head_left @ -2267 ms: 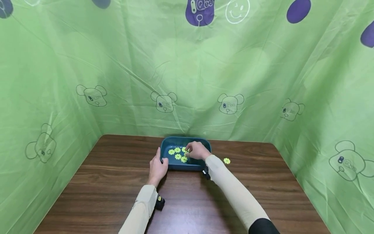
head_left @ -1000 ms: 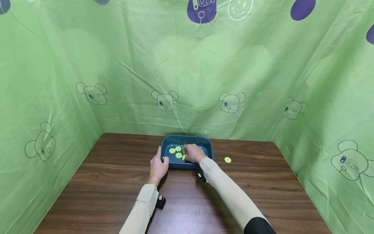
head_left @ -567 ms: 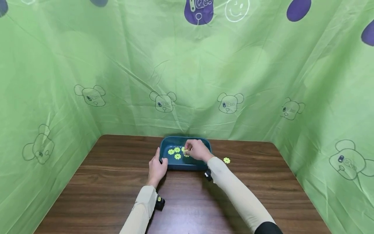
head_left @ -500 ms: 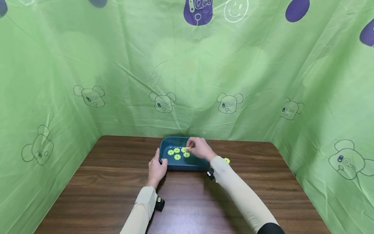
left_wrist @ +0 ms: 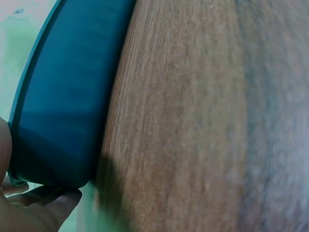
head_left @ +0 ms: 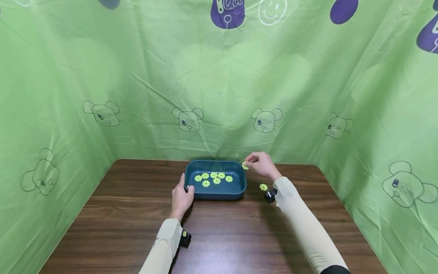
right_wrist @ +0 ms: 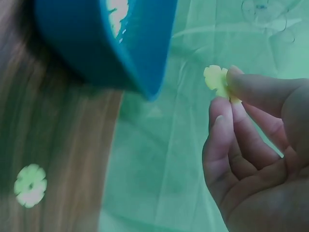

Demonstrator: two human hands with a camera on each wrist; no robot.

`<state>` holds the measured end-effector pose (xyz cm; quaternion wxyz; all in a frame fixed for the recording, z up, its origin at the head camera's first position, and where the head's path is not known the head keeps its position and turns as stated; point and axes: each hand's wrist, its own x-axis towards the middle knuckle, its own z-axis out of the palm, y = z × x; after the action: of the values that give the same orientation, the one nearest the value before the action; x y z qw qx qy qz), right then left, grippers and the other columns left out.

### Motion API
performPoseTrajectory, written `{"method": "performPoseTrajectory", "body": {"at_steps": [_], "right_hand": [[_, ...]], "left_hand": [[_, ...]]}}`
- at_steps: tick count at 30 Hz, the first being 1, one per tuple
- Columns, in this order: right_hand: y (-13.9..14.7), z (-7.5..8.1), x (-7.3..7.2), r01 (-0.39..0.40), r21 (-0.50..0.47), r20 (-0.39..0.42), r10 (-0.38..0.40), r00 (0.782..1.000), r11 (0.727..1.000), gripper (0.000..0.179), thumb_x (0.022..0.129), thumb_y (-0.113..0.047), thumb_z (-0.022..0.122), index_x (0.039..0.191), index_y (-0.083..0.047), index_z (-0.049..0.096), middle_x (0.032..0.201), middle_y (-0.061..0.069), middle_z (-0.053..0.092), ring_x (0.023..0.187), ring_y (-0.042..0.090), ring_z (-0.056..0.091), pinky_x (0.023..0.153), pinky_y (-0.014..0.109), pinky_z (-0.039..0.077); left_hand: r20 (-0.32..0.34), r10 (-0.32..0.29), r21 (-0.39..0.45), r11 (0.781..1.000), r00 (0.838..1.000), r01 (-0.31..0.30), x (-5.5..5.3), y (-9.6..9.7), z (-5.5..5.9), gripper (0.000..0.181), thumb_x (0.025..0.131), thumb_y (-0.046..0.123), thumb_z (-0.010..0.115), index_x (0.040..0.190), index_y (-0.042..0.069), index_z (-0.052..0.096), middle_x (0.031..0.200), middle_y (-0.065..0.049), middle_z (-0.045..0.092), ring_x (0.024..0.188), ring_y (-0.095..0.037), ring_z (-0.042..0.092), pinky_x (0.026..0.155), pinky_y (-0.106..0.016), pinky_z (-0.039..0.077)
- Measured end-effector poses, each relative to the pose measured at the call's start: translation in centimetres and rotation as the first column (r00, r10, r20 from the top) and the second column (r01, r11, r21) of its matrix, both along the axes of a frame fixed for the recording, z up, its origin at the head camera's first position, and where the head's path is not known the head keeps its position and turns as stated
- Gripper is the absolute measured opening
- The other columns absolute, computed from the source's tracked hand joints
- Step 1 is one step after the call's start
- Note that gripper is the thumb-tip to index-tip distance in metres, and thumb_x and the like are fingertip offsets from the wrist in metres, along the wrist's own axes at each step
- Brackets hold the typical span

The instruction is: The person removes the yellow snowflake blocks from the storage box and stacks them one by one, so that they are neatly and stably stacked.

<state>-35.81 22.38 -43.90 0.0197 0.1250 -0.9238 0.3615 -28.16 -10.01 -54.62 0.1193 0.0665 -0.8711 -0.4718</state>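
Observation:
A dark teal plastic bin (head_left: 216, 196) stands at the far side of the table, with several flat yellow-green flower-shaped pieces (head_left: 206, 183) spread over its floor. My left hand (head_left: 182, 198) grips the bin's left end, thumb at the rim; in the left wrist view the fingers (left_wrist: 60, 208) lie against the outer wall. Just outside the bin's far right corner, my right hand (head_left: 262, 164) pinches one yellow flower-shaped piece (right_wrist: 216, 80) between thumb and fingertips, in the air. Another loose flower-shaped piece (head_left: 263, 187) lies on the table right of the bin.
The brown wood-grain table (head_left: 219, 236) carries all of this. Green printed cloth (head_left: 226, 95) hangs behind the table and along both sides, close to the bin's back. Black wrist cameras sit at both cuffs.
My right hand has come up out of the bin and moved right past its rim, carrying one flower-shaped piece. The left hand keeps its grip on the bin, which stays in place.

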Motion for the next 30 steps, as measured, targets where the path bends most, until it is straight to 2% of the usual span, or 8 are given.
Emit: {"method": "performPoseTrajectory", "body": {"at_steps": [8, 17, 20, 25, 30], "right_hand": [[2.9, -2.2, 0.9, 0.058, 0.005, 0.072, -0.058, 0.996, 0.998, 0.012, 0.091, -0.024, 0.076, 0.097, -0.014, 0.078, 0.089, 0.004, 0.077, 0.080, 0.022, 0.070, 0.072, 0.034, 0.054], [5.6, -4.3, 1.6, 0.151, -0.006, 0.159, -0.148, 0.976, 0.988, 0.018, 0.093, -0.021, 0.073, 0.103, -0.006, 0.078, 0.094, 0.013, 0.076, 0.087, 0.037, 0.072, 0.065, 0.027, 0.054], [6.2, -5.1, 1.5, 0.162, 0.008, 0.180, -0.161, 0.971, 0.987, 0.017, 0.093, -0.021, 0.073, 0.101, -0.006, 0.079, 0.093, 0.014, 0.077, 0.085, 0.036, 0.072, 0.063, 0.026, 0.053], [6.8, -6.3, 1.4, 0.155, 0.054, 0.170, -0.162, 0.972, 0.986, 0.017, 0.093, -0.020, 0.073, 0.099, -0.006, 0.080, 0.090, 0.012, 0.077, 0.079, 0.027, 0.071, 0.062, 0.026, 0.052], [7.0, -7.3, 1.5, 0.168, 0.063, 0.191, -0.177, 0.966, 0.984, 0.016, 0.094, -0.018, 0.071, 0.100, -0.005, 0.079, 0.088, 0.009, 0.077, 0.076, 0.023, 0.070, 0.061, 0.026, 0.052]], "left_hand": [[0.014, -0.005, 0.004, 1.000, 1.000, 0.005, 0.0, -0.2, 0.0, 0.069, 0.097, 0.019, 0.051, 0.161, 0.008, 0.028, 0.153, -0.025, 0.046, 0.139, -0.040, 0.048, 0.111, -0.054, 0.043], [0.013, -0.004, 0.006, 1.000, 1.000, 0.004, -0.1, -0.1, 0.1, 0.068, 0.097, 0.020, 0.050, 0.161, 0.009, 0.028, 0.152, -0.026, 0.047, 0.139, -0.040, 0.049, 0.111, -0.054, 0.043], [0.009, 0.000, 0.002, 1.000, 1.000, 0.000, -0.2, -0.2, 0.2, 0.068, 0.097, 0.021, 0.049, 0.161, 0.008, 0.029, 0.152, -0.026, 0.047, 0.138, -0.040, 0.049, 0.110, -0.054, 0.043], [0.002, -0.006, 0.004, 1.000, 1.000, 0.006, -0.1, -0.2, 0.2, 0.068, 0.097, 0.021, 0.050, 0.160, 0.008, 0.030, 0.152, -0.026, 0.047, 0.138, -0.040, 0.050, 0.109, -0.054, 0.044], [0.018, -0.007, 0.015, 1.000, 1.000, 0.007, 0.1, -0.1, 0.2, 0.068, 0.098, 0.020, 0.051, 0.161, 0.008, 0.029, 0.153, -0.026, 0.046, 0.139, -0.041, 0.049, 0.111, -0.055, 0.042]]}}
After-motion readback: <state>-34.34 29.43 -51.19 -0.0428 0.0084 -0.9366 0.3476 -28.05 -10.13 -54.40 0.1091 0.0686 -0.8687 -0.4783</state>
